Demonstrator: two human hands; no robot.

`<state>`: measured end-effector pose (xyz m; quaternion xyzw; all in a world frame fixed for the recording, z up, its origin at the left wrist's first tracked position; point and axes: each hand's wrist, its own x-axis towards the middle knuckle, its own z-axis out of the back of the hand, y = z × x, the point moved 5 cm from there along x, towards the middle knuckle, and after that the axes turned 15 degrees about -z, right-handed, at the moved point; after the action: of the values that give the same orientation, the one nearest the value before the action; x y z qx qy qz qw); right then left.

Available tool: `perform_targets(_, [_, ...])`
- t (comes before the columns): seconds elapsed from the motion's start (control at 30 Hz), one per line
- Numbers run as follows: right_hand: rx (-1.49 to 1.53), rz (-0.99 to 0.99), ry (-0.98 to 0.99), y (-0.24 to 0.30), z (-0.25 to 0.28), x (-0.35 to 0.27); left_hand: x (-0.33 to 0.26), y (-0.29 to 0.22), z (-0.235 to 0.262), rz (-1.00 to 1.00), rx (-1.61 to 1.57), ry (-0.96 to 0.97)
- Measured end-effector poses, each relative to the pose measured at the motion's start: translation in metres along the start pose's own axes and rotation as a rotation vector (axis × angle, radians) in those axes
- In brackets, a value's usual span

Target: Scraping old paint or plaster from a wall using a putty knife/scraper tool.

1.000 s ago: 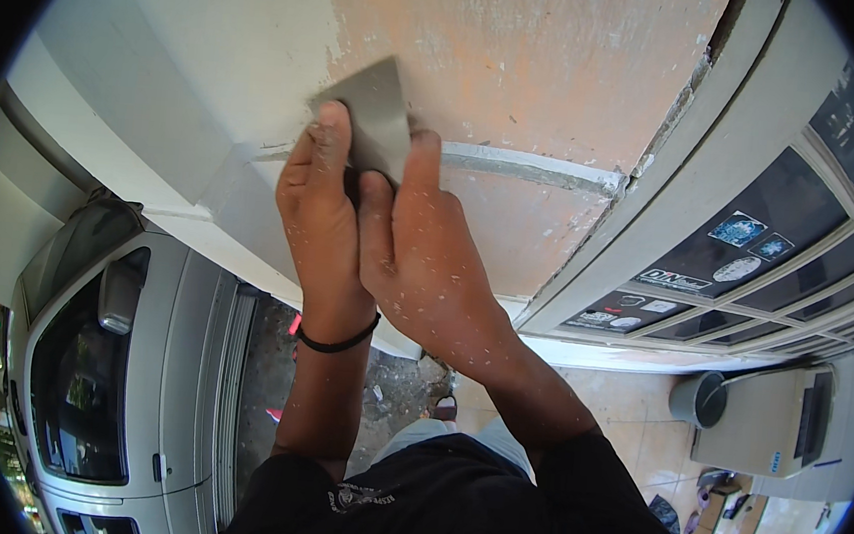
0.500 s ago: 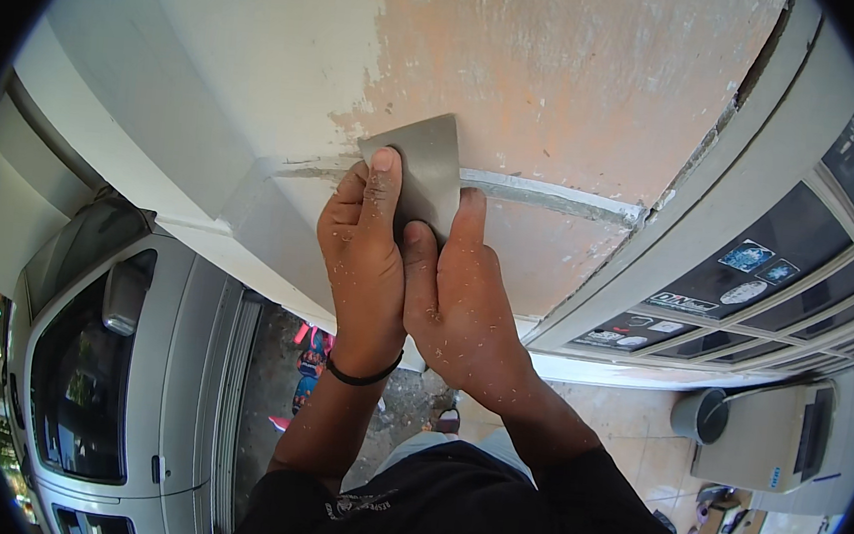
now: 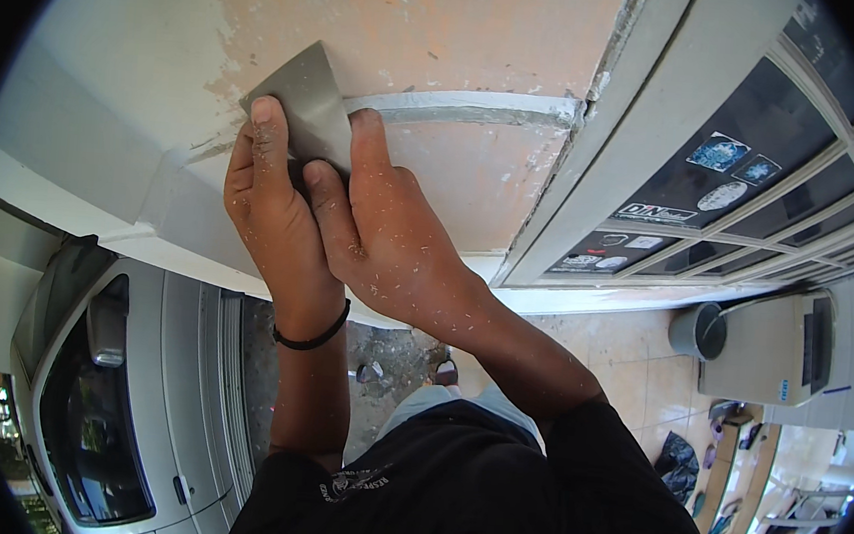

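A flat grey metal scraper (image 3: 312,97) lies against the wall with its blade pointing up and tilted; its lower end is hidden by my hands. My left hand (image 3: 285,221) grips its left side, thumb extended over the blade face. My right hand (image 3: 395,229) closes on the lower right side, with a fingertip by the blade's right edge. Pale flakes dot both hands. Behind the scraper, a whitish-grey raised band (image 3: 460,107) crosses the wall (image 3: 435,37), where paint is worn to patchy pink and peach. Smoother cream paint covers the left part.
A paned door or window frame (image 3: 597,140) with stickers stands at the right, its edge cracked along the wall. A silver van (image 3: 157,386) is at the lower left. At the lower right are a grey bucket (image 3: 698,331), a whitish appliance (image 3: 766,354) and a black bag (image 3: 674,467).
My view has shifted, so the wall and door appear further left. Both hands, still gripping the scraper, have moved left along the band. Colourful items near the van no longer show.
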<state>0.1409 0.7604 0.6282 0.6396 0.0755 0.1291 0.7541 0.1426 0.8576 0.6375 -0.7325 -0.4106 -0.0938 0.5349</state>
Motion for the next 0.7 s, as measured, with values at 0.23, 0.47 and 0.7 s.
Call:
perform_targets(0.23, [-0.131,0.141,0.043,0.038,-0.007,0.006,0.016,-0.029,-0.002,-0.159,0.189,0.154])
perform_targets(0.47, [-0.024,0.002,0.089,-0.033,-0.021,-0.012,-0.032,0.026,0.047,0.146,0.097,-0.011])
perform_targets(0.7, [-0.18,-0.134,-0.051,-0.09,-0.029,-0.023,-0.067,0.069,0.065,0.231,0.05,-0.021])
